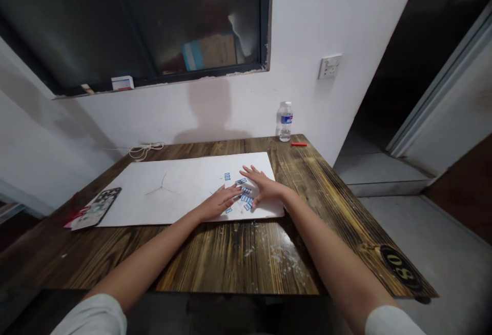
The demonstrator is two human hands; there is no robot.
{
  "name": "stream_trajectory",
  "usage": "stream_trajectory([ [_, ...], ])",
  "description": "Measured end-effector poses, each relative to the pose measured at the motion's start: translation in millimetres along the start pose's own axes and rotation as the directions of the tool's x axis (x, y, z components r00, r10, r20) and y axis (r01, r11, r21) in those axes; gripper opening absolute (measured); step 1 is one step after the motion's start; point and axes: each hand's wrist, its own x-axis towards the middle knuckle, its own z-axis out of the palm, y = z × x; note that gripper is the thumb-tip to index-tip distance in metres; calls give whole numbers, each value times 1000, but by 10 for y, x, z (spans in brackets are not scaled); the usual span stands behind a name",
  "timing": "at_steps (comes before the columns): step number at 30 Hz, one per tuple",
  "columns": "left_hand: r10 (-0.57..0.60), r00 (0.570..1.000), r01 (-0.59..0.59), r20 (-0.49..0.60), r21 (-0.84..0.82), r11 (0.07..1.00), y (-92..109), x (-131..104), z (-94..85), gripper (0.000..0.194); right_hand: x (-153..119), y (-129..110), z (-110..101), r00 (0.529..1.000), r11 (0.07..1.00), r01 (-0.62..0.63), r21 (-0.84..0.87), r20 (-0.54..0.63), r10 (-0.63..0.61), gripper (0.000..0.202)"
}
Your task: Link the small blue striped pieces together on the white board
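Observation:
Several small white pieces with blue outlines (247, 199) lie loosely grouped on the right part of a white board (196, 176). My left hand (220, 202) rests low at their left side, its fingers stretched toward them and the fingertips near or on some pieces. Around their right side is my right hand (263, 185), with thumb and fingers spread wide. Neither hand grips anything that I can see. One blue-outlined piece (227, 176) sits apart above the group, and another (229, 210) is just below my left fingers. Parts of the group are hidden by my fingers.
The board lies on a dark wooden table (215, 268). A phone-like patterned object (100, 208) overlaps its left end. Toward the back are a coiled white cable (143, 150), a water bottle (285, 122) and a red stick-like item (299, 144). A wall stands behind.

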Motion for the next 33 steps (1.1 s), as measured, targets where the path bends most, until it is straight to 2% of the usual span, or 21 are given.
stream_trajectory([
  [2, -86, 993, 92, -86, 71, 993, -33, -124, -26, 50, -39, 47, -33, 998, 998, -54, -29, 26, 55, 121],
  [3, -166, 974, 184, -154, 107, 977, -63, -180, -30, 51, -46, 57, -25, 996, 996, -83, -38, 28, 84, 119],
  [5, -318, 909, 363, -271, 137, 922, -131, -262, -11, 53, -31, 48, 31, 992, 991, -123, -47, 14, 124, 114],
  [7, -409, 861, 461, -303, 122, 879, -174, -288, 40, 54, 15, 9, 120, 991, 989, -134, -61, -19, 133, 108],
  [8, -430, 855, 477, -291, 114, 872, -174, -278, 74, 54, 43, -15, 167, 991, 988, -135, -74, -37, 132, 107],
  [10, -422, 874, 456, -241, 105, 884, -116, -223, 143, 56, 91, -61, 248, 989, 986, -134, -102, -83, 126, 104],
  [13, -331, 927, 346, -176, 62, 936, 109, -109, 218, 56, 121, -94, 307, 985, 983, -124, -133, -136, 105, 93],
  [16, -165, 957, 186, -240, 69, 980, 406, -55, 243, 53, 106, -67, 290, 983, 984, -122, -132, -150, 102, 63],
  [18, -20, 982, 47, -190, 141, 989, 558, -76, 249, 50, 88, -31, 255, 989, 986, -109, -128, -113, 94, 45],
  [20, 33, 993, -9, -117, 201, 980, 623, -136, 261, 47, 72, 0, 209, 998, 989, -64, -131, -34, 60, 38],
  [23, -10, 997, 30, -77, 264, 964, 549, -262, 279, 48, 43, 12, 114, 996, 992, -15, -122, 85, 26, 38],
  [28, -133, 983, 166, -124, 319, 933, 243, -452, 239, 54, -38, -69, -63, 963, 996, 11, -84, 270, 12, 33],
  [33, -286, 947, 320, -149, 321, 892, 46, -463, 182, 58, -33, -278, 0, 944, 999, 38, 28, 326, -45, 37],
])
